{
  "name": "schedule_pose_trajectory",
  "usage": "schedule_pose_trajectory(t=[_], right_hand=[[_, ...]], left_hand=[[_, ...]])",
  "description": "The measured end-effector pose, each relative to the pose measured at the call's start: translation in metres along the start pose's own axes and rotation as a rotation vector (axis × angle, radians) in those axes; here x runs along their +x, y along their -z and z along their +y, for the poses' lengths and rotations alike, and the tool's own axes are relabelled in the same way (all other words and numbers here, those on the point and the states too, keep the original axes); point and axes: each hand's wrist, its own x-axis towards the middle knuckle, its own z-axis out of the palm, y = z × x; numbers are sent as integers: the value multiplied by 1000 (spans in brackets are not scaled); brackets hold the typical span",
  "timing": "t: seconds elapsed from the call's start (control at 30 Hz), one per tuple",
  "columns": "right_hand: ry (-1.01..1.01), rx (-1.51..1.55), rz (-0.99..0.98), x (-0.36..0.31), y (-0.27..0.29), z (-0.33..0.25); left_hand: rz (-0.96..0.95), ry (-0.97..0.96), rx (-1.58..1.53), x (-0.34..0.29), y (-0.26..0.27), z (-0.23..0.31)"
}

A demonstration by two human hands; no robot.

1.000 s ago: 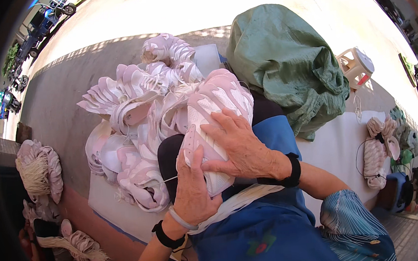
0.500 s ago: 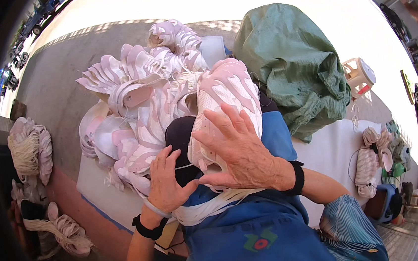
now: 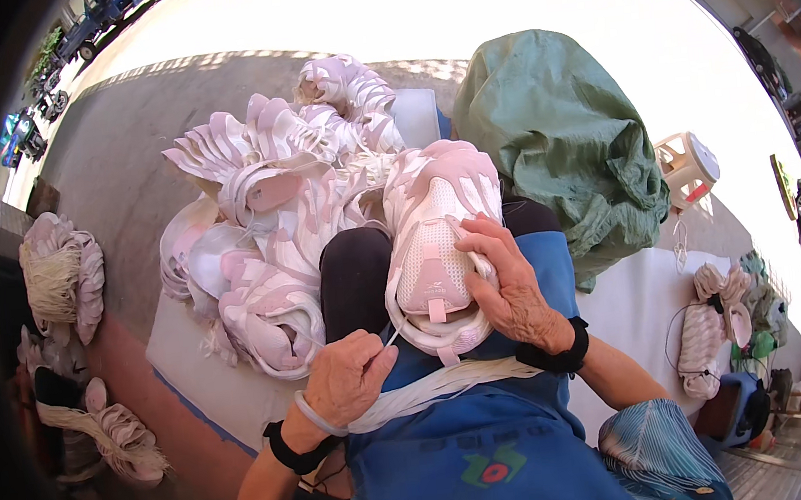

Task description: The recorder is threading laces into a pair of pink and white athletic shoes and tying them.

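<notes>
A pink and white shoe upper (image 3: 430, 211) lies over my lap, its tongue and heel opening toward me. My right hand (image 3: 511, 288) grips its right edge, fingers bent over the eyelet side and thumb by the tongue. Left of the opening, my left hand (image 3: 347, 378) is closed in a pinch. A thin white shoelace (image 3: 392, 338) sticks out from its fingertips beside the upper's edge. Across my blue apron (image 3: 494, 451) stretches a bundle of white shoelaces (image 3: 441, 391), just below the upper.
Stacked pink and white uppers (image 3: 272, 252) pile up ahead and left on a pale sheet (image 3: 206, 362). A large green sack (image 3: 558, 141) stands at the right, beside a white plastic stool (image 3: 689, 168). More bundled uppers (image 3: 62, 275) lie far left; others (image 3: 708, 337) sit far right.
My spread right hand has come off the upper's middle and now grips its right edge. The left fingers have closed on a shoelace. The upper's tongue and opening now face me uncovered.
</notes>
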Motion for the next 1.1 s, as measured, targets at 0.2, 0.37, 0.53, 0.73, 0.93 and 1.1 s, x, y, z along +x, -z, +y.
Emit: schedule_pose_trajectory(t=[0.2,0.37,0.53,0.73,0.93,1.1], right_hand=[[10,66,64,-35,4,8],[9,114,71,-33,10,17],[-45,140,41,-30,12,17],[-96,91,-57,-20,23,7],[-103,-73,-39,-6,13,-3],[24,-12,-86,5,11,7]], left_hand=[[-291,219,-134,31,6,9],[-156,80,-81,48,-15,21],[-31,-51,-7,51,-16,19],[-41,-12,-46,47,-18,14],[-61,-176,435,49,-9,23],[11,-176,339,44,-27,1]])
